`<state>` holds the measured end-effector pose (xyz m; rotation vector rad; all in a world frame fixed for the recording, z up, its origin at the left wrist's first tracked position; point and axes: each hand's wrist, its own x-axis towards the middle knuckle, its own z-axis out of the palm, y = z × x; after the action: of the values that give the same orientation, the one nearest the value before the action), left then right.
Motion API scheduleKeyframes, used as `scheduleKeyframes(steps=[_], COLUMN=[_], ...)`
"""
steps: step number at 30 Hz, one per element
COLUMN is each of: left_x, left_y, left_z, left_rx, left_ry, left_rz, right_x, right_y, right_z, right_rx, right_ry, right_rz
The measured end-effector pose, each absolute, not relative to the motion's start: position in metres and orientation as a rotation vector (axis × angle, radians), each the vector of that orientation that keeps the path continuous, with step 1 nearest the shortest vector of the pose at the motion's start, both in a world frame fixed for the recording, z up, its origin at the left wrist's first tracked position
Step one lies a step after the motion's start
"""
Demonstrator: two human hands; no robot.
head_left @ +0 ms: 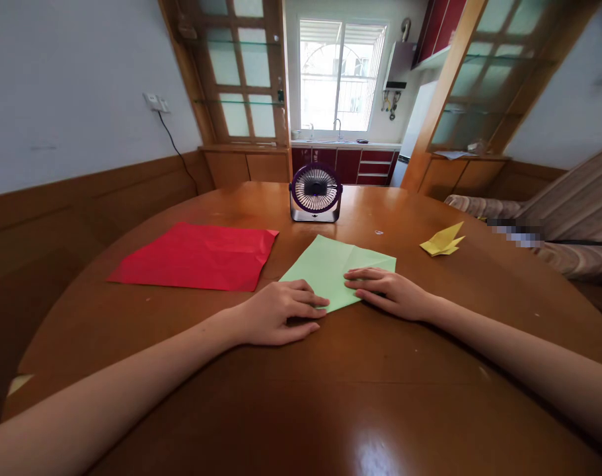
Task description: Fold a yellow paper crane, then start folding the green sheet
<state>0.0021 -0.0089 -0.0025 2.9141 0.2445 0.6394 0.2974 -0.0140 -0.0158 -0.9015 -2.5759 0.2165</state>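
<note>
A light green sheet of paper lies folded on the round wooden table. My left hand rests flat at its near left corner, fingertips pressing on the paper's edge. My right hand lies flat on the near right part of the green paper, fingers pointing left. Neither hand grips anything; both press down on the sheet.
A red sheet of paper lies flat to the left. A folded yellow paper piece sits to the right. A small purple desk fan stands behind the green sheet. A striped sofa is at the right.
</note>
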Motion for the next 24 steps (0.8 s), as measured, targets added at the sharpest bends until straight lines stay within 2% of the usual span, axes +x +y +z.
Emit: scheduleKeyframes(steps=[24], left_x=[0.001], left_y=[-0.0113], left_z=[-0.0002], left_rx=[2.982], left_ry=[0.326], left_rz=[0.624], right_x=[0.2969], right_y=[-0.0137], right_z=[-0.0164], right_rx=[-0.875], right_ry=[-2.558], right_rz=[0.218])
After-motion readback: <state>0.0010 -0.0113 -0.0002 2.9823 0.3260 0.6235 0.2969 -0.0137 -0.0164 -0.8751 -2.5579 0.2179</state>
